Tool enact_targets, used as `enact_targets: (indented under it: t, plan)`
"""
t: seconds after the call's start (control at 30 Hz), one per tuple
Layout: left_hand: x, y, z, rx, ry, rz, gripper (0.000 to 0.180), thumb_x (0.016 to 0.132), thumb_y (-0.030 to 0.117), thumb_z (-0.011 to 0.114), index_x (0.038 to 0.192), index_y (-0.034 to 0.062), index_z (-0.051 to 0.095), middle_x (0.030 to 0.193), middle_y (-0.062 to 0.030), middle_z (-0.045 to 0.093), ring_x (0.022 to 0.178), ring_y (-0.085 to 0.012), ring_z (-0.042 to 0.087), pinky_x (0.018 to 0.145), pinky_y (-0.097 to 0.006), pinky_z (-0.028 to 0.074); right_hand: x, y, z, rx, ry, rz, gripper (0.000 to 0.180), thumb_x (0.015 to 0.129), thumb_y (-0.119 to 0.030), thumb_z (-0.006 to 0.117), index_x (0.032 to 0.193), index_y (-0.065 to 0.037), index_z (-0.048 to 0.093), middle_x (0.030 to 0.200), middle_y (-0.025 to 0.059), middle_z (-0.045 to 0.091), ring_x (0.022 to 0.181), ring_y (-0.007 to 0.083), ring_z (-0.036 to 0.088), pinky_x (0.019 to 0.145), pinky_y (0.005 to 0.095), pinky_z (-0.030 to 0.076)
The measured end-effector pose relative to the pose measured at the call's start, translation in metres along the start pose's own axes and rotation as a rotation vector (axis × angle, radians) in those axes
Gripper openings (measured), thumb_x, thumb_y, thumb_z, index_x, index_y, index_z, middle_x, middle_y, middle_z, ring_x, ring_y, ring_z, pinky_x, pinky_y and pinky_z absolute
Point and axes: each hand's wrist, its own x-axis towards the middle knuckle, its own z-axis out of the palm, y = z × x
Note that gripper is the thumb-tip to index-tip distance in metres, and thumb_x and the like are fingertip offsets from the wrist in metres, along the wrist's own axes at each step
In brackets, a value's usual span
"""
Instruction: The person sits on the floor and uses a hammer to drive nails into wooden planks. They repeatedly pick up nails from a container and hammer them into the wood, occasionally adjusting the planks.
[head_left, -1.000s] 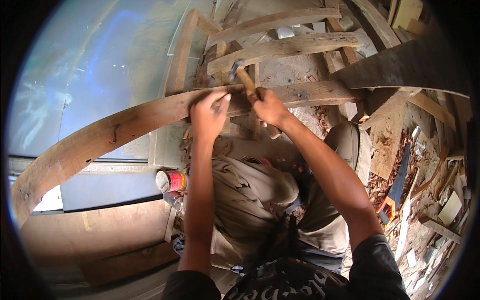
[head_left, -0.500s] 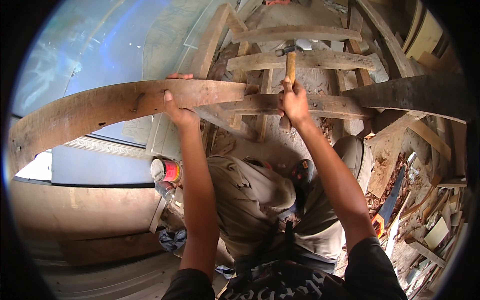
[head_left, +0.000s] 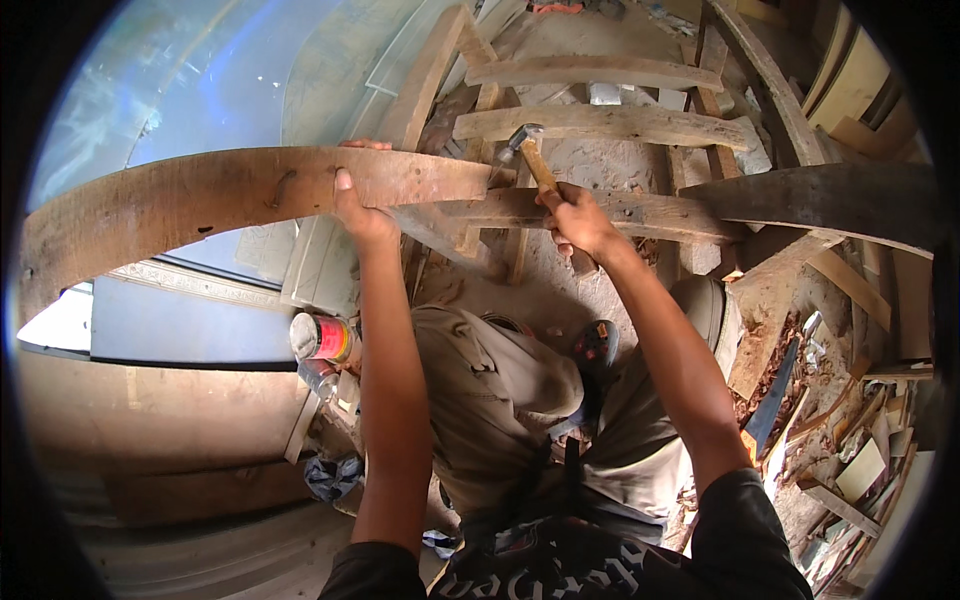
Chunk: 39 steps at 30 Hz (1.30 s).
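Observation:
My left hand (head_left: 358, 207) grips a long, worn wooden plank (head_left: 200, 205) that runs from the left rim to the middle, fingers over its top edge and thumb on its face. My right hand (head_left: 580, 220) is closed around the wooden handle of a hammer (head_left: 528, 155), whose metal head points left just past the plank's right end. Beyond both hands stands a rough wooden frame (head_left: 600, 125) of crossing slats. My knees in khaki trousers (head_left: 500, 390) are below.
A red and white can (head_left: 322, 337) stands on the floor at the left. Wood scraps (head_left: 850, 440) and shavings are heaped at the right, with a dark beam (head_left: 830, 195) above them. Pale sheet material (head_left: 200, 80) lies at upper left.
The plank has been lifted and swung up to the left. My left hand slid along it. My right hand raised the hammer, which now tilts toward the plank's end.

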Motion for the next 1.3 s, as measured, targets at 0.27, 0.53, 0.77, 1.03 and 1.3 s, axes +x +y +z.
enact_targets:
  t: [0.27, 0.53, 0.77, 1.03, 1.3]
  plan:
    - [0.000, -0.002, 0.005, 0.005, -0.017, -0.005, 0.056, 0.086, 0.049, 0.052, 0.112, 0.0003, 0.053, 0.100, -0.0169, 0.061, 0.100, -0.0312, 0.061, 0.096, -0.045, 0.046, 0.017, 0.020, -0.003, 0.009, 0.043, 0.048, 0.033, 0.106, -0.030, 0.044, 0.112, 0.001, 0.052, 0.068, 0.0021, 0.048, 0.047, 0.0115, 0.042, 0.040, 0.0309, 0.039]
    - [-0.002, -0.002, 0.004, -0.012, 0.018, -0.009, 0.055, 0.085, 0.048, 0.054, 0.113, 0.0001, 0.053, 0.101, -0.0168, 0.060, 0.100, -0.0308, 0.061, 0.095, -0.044, 0.047, 0.008, 0.002, 0.000, 0.120, 0.215, -0.155, 0.039, 0.105, -0.039, 0.048, 0.110, 0.000, 0.052, 0.068, 0.0018, 0.047, 0.048, 0.0103, 0.042, 0.040, 0.0302, 0.039]
    - [-0.003, 0.000, 0.007, -0.003, -0.009, -0.020, 0.056, 0.085, 0.048, 0.053, 0.113, -0.0002, 0.053, 0.102, -0.0170, 0.061, 0.101, -0.0303, 0.061, 0.096, -0.044, 0.047, 0.003, -0.001, 0.010, 0.246, 0.221, -0.111, 0.034, 0.107, -0.034, 0.044, 0.103, -0.002, 0.053, 0.066, 0.0010, 0.048, 0.045, 0.0104, 0.041, 0.039, 0.0301, 0.039]
    - [-0.003, 0.000, 0.003, -0.008, 0.002, -0.016, 0.057, 0.085, 0.049, 0.054, 0.114, 0.0002, 0.053, 0.099, -0.0173, 0.062, 0.101, -0.0310, 0.061, 0.094, -0.043, 0.047, 0.006, -0.006, 0.012, 0.280, 0.350, -0.226, 0.035, 0.108, -0.034, 0.042, 0.111, -0.001, 0.050, 0.063, 0.0003, 0.046, 0.044, 0.0105, 0.042, 0.037, 0.0286, 0.038]
    - [-0.003, -0.002, -0.001, -0.001, -0.010, -0.008, 0.056, 0.086, 0.049, 0.053, 0.114, 0.0002, 0.053, 0.100, -0.0172, 0.062, 0.100, -0.0314, 0.062, 0.094, -0.043, 0.047, 0.004, 0.003, 0.010, 0.114, 0.149, -0.045, 0.035, 0.106, -0.037, 0.047, 0.098, -0.003, 0.053, 0.061, -0.0006, 0.044, 0.045, 0.0108, 0.042, 0.037, 0.0308, 0.037]
